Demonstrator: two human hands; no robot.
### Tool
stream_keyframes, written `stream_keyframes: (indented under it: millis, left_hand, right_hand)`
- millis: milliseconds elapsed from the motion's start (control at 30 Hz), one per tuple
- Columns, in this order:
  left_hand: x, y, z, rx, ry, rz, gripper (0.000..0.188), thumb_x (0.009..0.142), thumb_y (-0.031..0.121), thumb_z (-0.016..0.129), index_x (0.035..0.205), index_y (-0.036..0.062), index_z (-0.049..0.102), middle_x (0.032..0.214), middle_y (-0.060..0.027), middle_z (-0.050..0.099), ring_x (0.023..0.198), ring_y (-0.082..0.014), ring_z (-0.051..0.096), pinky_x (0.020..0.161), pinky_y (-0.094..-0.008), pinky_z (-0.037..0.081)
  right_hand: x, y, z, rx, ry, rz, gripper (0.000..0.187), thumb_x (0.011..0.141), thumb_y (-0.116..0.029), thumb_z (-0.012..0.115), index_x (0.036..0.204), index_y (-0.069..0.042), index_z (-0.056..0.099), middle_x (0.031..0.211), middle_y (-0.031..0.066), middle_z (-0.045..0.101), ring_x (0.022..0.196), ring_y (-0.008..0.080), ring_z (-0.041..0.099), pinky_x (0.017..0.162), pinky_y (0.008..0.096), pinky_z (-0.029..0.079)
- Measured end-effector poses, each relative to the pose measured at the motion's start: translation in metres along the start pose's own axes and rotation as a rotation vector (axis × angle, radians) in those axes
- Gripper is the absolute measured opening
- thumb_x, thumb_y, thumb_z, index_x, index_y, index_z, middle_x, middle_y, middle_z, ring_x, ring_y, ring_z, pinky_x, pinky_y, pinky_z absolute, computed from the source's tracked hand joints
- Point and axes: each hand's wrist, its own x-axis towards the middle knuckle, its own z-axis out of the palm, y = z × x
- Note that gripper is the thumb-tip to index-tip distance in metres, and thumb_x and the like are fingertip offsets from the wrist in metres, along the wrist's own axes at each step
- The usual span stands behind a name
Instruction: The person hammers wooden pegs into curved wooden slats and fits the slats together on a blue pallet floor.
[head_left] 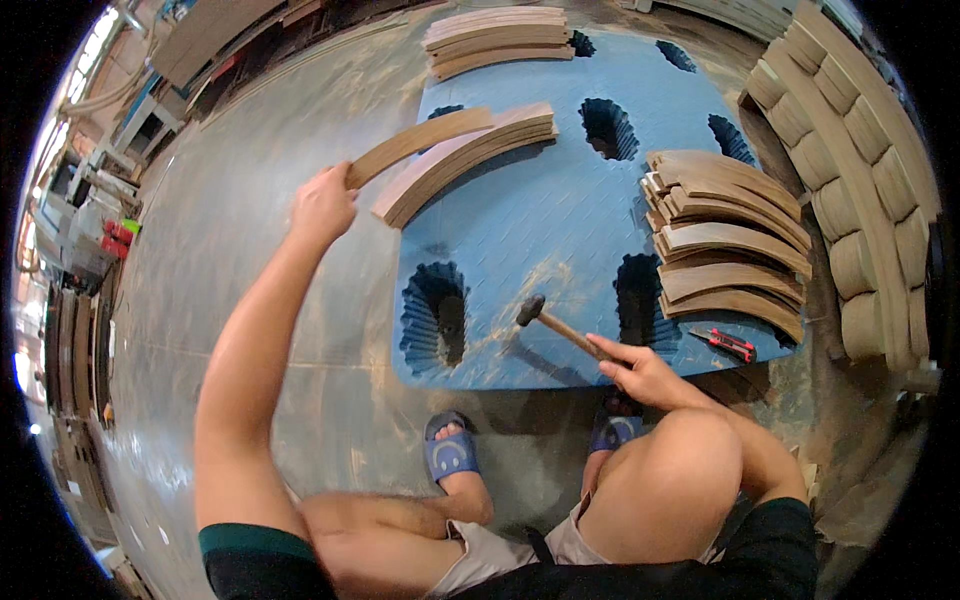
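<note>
My left hand (324,205) is closed round the near end of a curved wooden slat (415,140). That slat reaches up and right, its far end over or against a stack of similar curved slats (470,160) on the blue plastic pallet (500,250). In my right hand (640,372) is the wooden handle of a hammer (565,328). The dark hammer head is above the pallet's near part, with its shadow beside it. Whether the head touches the surface I cannot tell.
More curved slats (735,240) are piled at the pallet's right side, and another stack (500,40) lies at its far end. A red utility knife (725,344) rests near the front right corner. Ribbed holes (436,315) open in the pallet. Stacked wooden parts (850,190) stand further right.
</note>
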Motion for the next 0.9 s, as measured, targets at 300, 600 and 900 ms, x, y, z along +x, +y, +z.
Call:
stream_keyframes:
  millis: [300, 600, 900]
  left_hand:
    - [0.111, 0.107, 0.1, -0.044, -0.191, -0.131, 0.046, 0.1, 0.03, 0.081, 0.144, 0.0169, 0.079, 0.135, -0.0199, 0.083, 0.13, -0.0423, 0.077, 0.11, -0.0547, 0.061]
    - [0.148, 0.107, 0.148, 0.013, -0.196, -0.062, 0.04, 0.105, 0.023, 0.069, 0.143, 0.0202, 0.079, 0.143, -0.0171, 0.08, 0.135, -0.0423, 0.075, 0.113, -0.0564, 0.062]
    - [0.149, 0.108, 0.151, 0.018, -0.248, -0.078, 0.055, 0.106, 0.028, 0.074, 0.161, 0.0258, 0.069, 0.151, -0.0163, 0.077, 0.139, -0.0408, 0.073, 0.116, -0.0558, 0.06]
  right_hand:
    - [-0.008, 0.005, -0.005, 0.002, 0.024, 0.131, 0.057, 0.115, -0.022, 0.074, 0.17, -0.021, 0.062, 0.134, 0.0236, 0.082, 0.099, 0.025, 0.083, 0.093, 0.04, 0.063]
    - [-0.002, -0.005, -0.02, 0.037, -0.009, 0.271, 0.056, 0.114, -0.023, 0.074, 0.17, -0.021, 0.062, 0.136, 0.0239, 0.08, 0.1, 0.0257, 0.084, 0.092, 0.0397, 0.063]
    - [-0.007, 0.021, -0.008, 0.043, 0.083, 0.061, 0.055, 0.116, -0.026, 0.074, 0.17, -0.022, 0.063, 0.138, 0.0213, 0.082, 0.102, 0.025, 0.085, 0.092, 0.039, 0.064]
